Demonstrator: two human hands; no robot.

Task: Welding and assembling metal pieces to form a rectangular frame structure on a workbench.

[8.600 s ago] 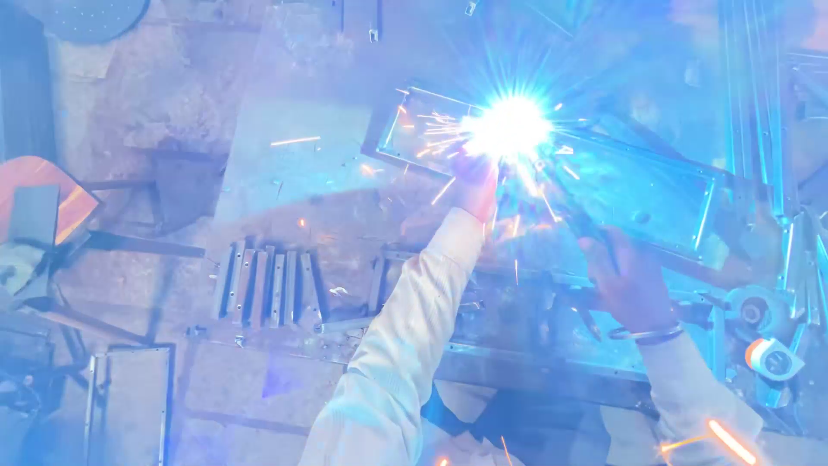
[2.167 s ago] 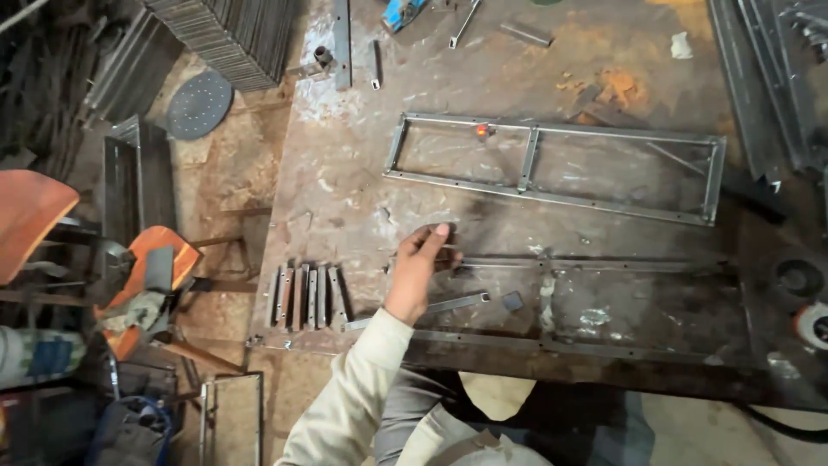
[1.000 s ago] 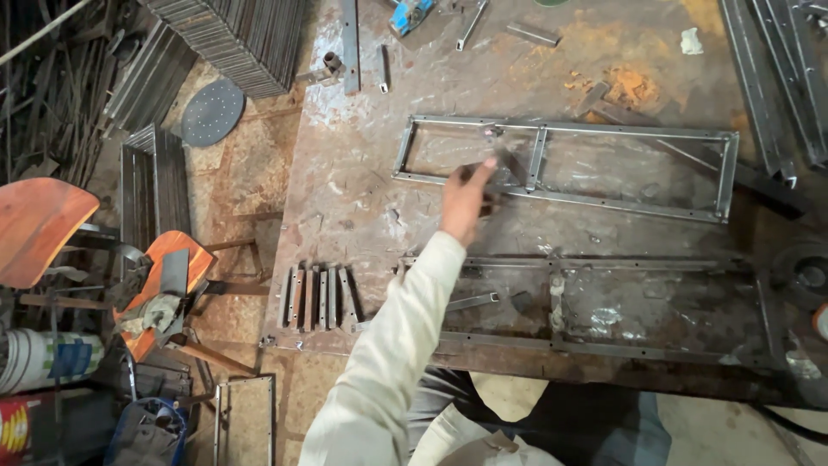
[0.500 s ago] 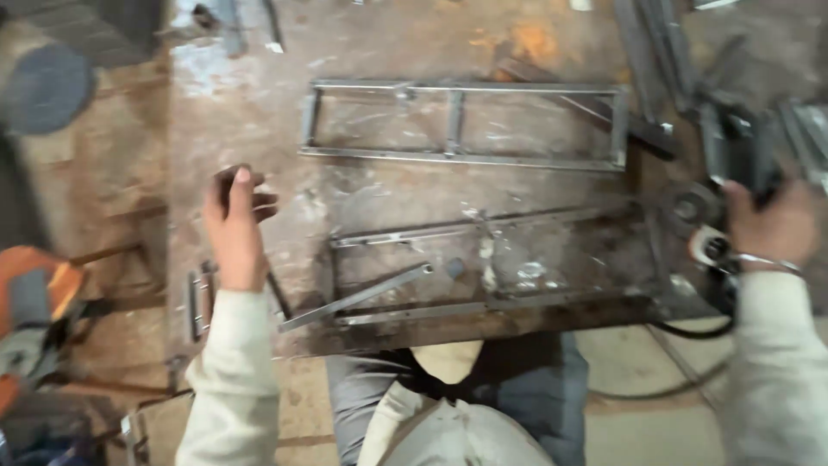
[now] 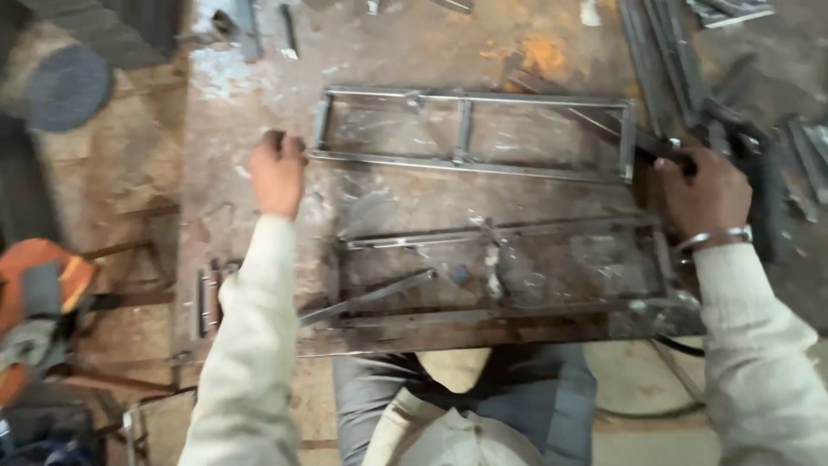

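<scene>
The metal frame [image 5: 473, 129] is lying flat on the worktop [image 5: 405, 203], a long rectangle of thin bars with one crossbar in the middle. I am holding my left hand [image 5: 276, 171] just beside the frame's left end, fingers curled round something small and dark; I cannot tell what it is, the view being blurred there. I am holding my right hand [image 5: 705, 192] just beyond the frame's right end, clenched on a dark tool [image 5: 749, 160] whose body is running away from the frame; a metal bangle [image 5: 714, 237] is sitting on that wrist.

On the near side of the frame, toward me, a second frame [image 5: 504, 272] of rougher bars is resting on the worktop, with a loose flat strip [image 5: 366, 296] lying slantwise at its left corner. Left of that, at the worktop's edge, a few short bars [image 5: 205, 298] are lying side by side. Beyond the frame's far side, a rusty orange patch [image 5: 542, 53] is showing on the worktop. Far left of the frame, down on the floor, a round grey disc [image 5: 69, 86] and an orange machine [image 5: 39, 315] are lying.
</scene>
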